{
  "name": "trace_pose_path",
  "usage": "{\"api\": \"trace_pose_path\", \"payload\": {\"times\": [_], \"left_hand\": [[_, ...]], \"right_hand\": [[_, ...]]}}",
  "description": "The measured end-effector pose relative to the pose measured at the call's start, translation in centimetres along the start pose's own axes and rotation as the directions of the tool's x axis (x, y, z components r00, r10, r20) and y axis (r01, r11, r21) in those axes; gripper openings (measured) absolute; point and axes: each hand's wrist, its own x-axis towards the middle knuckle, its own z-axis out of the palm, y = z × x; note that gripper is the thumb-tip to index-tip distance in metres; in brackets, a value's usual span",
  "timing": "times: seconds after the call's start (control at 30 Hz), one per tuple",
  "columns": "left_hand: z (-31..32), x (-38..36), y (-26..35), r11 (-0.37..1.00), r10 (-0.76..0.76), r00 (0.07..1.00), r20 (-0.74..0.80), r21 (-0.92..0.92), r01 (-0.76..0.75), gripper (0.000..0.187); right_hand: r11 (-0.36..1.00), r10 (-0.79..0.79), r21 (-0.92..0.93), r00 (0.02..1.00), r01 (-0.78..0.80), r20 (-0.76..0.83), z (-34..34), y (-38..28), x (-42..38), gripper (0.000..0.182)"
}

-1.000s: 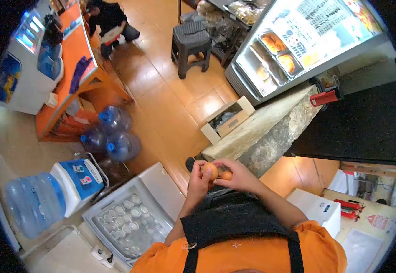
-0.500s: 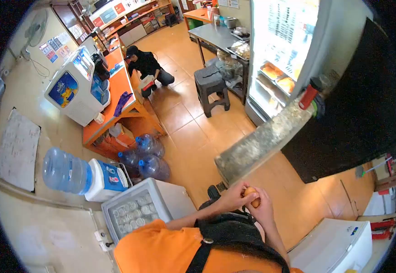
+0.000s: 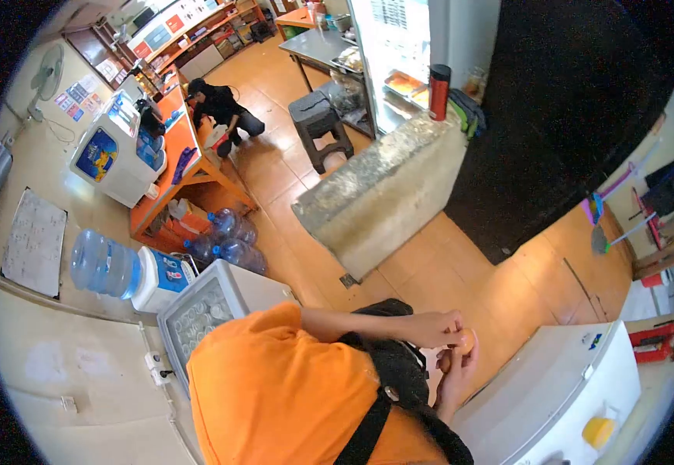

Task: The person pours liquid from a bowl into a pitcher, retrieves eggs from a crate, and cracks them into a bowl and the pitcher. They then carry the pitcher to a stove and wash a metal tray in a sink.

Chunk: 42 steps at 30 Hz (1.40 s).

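Bright fridge glow; sunlit patch on floor (image 3: 517,298); edges curved, black corners; slight blur.

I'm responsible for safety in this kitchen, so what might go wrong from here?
The left hand and right hand are close together around the eggs, with only their fingers as support, so one might slip and crack on the tiled floor.

The red flask stands upright on the low wall; a bump could topple it.

Someone walking past might trip over the crouching person.
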Motion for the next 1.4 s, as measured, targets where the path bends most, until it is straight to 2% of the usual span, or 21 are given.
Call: {"api": "trace_pose_path", "payload": {"times": [0.07, 0.13, 0.2, 0.23, 0.3, 0.33, 0.4, 0.43, 0.5, 0.6, 0.7, 0.8, 0.87, 0.9, 0.97, 1.0, 1.07, 1.2, 1.27, 1.33, 1.4], "left_hand": [[2.1, 3.2, 1.3, 0.996, 0.056, 0.994, 0.091, 0.07, -0.063, 0.049], [3.9, 6.3, 2.6, 0.996, -0.01, 0.975, 0.224, 0.083, -0.009, 0.049], [7.8, 12.0, 0.1, 0.983, -0.079, 0.966, 0.248, -0.142, 0.117, 0.042], [9.5, 14.9, -3.0, 0.981, 0.016, 0.948, 0.317, -0.19, 0.047, 0.038], [11.4, 18.5, -2.2, 0.865, -0.065, 0.887, 0.457, -0.418, 0.279, 0.031], [12.1, 19.9, 1.5, 0.665, -0.262, 0.8, 0.54, -0.5, 0.555, 0.029], [14.1, 23.9, 4.4, 0.501, -0.174, 0.685, 0.707, -0.535, 0.68, 0.03], [16.3, 25.7, 5.2, 0.514, -0.182, 0.594, 0.783, -0.439, 0.737, 0.03], [19.7, 29.0, 6.4, 0.62, -0.121, 0.656, 0.745, -0.459, 0.636, 0.023], [24.7, 32.2, 12.3, 0.718, -0.229, 0.574, 0.786, -0.262, 0.645, 0.017], [30.3, 34.7, 14.8, 0.855, -0.261, 0.55, 0.794, -0.074, 0.513, 0.018], [36.6, 36.8, 16.9, 0.942, -0.251, 0.534, 0.807, 0.078, 0.326, 0.022], [40.9, 37.1, 17.3, 0.984, -0.167, 0.583, 0.795, 0.099, 0.147, 0.021], [43.0, 37.0, 16.9, 0.981, -0.186, 0.574, 0.797, 0.119, 0.152, 0.021], [48.3, 37.3, 16.4, 0.997, 0.032, 0.57, 0.821, -0.07, 0.046, 0.021], [51.0, 37.1, 16.6, 0.997, 0.026, 0.561, 0.827, -0.06, 0.042, 0.021], [55.8, 36.5, 17.2, 0.954, 0.293, 0.535, 0.793, -0.2, -0.225, 0.026], [62.4, 35.3, 21.3, 0.898, 0.412, 0.531, 0.74, -0.23, -0.376, 0.025], [65.1, 35.4, 22.3, 0.698, 0.671, 0.436, 0.6, -0.313, -0.644, 0.026], [67.0, 35.1, 22.9, 0.626, 0.644, 0.285, 0.71, -0.275, -0.73, 0.023], [69.0, 36.0, 22.3, 0.485, 0.695, 0.15, 0.703, -0.305, -0.82, 0.024]], "right_hand": [[0.998, -0.024, 0.062, 1.0, 0.023, 0.014, -3.6, -1.1, -0.1, 0.059], [0.985, -0.022, 0.17, 0.998, 0.031, -0.054, -6.9, -2.6, -0.3, 0.065], [0.985, -0.057, 0.153, 0.982, 0.085, -0.181, -10.3, -3.1, 0.0, 0.054], [0.986, -0.061, 0.137, 0.962, 0.1, -0.265, -12.9, -2.7, 0.2, 0.052], [0.986, -0.074, 0.11, 0.93, 0.122, -0.36, -16.4, -4.0, 0.1, 0.047], [0.987, -0.076, 0.102, 0.92, 0.124, -0.384, -18.7, -4.2, 0.2, 0.047], [0.962, -0.004, 0.245, 0.9, 0.123, -0.437, -22.0, -6.9, -0.3, 0.048], [0.908, 0.056, 0.396, 0.901, 0.133, -0.429, -23.1, -9.0, -1.1, 0.049], [0.87, 0.01, 0.422, 0.845, 0.257, -0.535, -26.0, -10.4, -2.7, 0.048], [0.813, -0.104, 0.381, 0.753, 0.44, -0.65, -29.7, -11.7, -3.6, 0.048], [0.84, -0.138, 0.2, 0.556, 0.504, -0.82, -34.3, -11.9, -5.5, 0.05], [0.791, -0.051, 0.231, 0.438, 0.566, -0.898, -38.9, -12.1, -7.4, 0.048], [0.772, -0.022, 0.225, 0.378, 0.595, -0.926, -42.4, -12.2, -8.8, 0.04], [0.776, 0.001, 0.225, 0.356, 0.589, -0.935, -44.4, -11.6, -9.6, 0.043], [0.799, 0.043, 0.207, 0.291, 0.564, -0.956, -47.7, -12.0, -11.2, 0.044], [0.793, 0.047, 0.207, 0.281, 0.573, -0.959, -49.5, -12.2, -12.3, 0.044], [0.892, -0.009, 0.123, 0.288, 0.435, -0.958, -52.9, -12.7, -14.3, 0.042], [0.905, -0.019, 0.111, 0.3, 0.411, -0.954, -57.6, -14.1, -16.8, 0.045], [0.894, 0.005, 0.141, 0.305, 0.425, -0.952, -59.6, -13.8, -17.2, 0.046], [0.886, 0.0, 0.144, 0.311, 0.441, -0.95, -60.9, -14.3, -17.0, 0.037], [0.873, -0.025, 0.135, 0.32, 0.468, -0.947, -62.1, -14.1, -16.7, 0.037]]}}
